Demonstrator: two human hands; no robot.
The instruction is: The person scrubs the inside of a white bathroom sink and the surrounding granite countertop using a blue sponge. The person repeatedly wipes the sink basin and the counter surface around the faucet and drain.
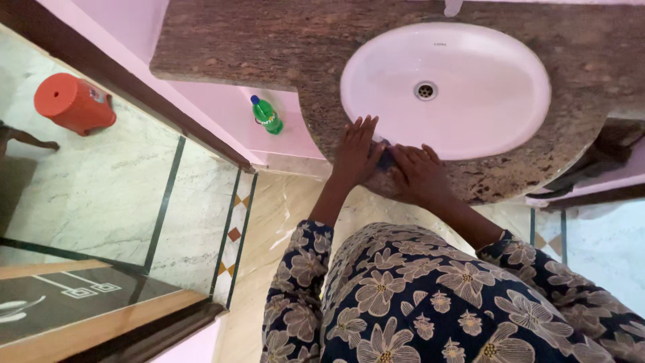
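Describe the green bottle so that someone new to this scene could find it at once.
Start at the white oval sink set in the brown speckled stone counter. Look left, past the counter's curved edge, to the pink ledge below. The bottle lies there: small, green, blue-capped, the only thing on that ledge.

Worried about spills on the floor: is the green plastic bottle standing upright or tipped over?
Upright. The green plastic bottle stands on its base on the pink ledge, blue cap on top.

We see soft, even daylight; the white basin (470,101) is bright, edges bend, and focus is sharp.
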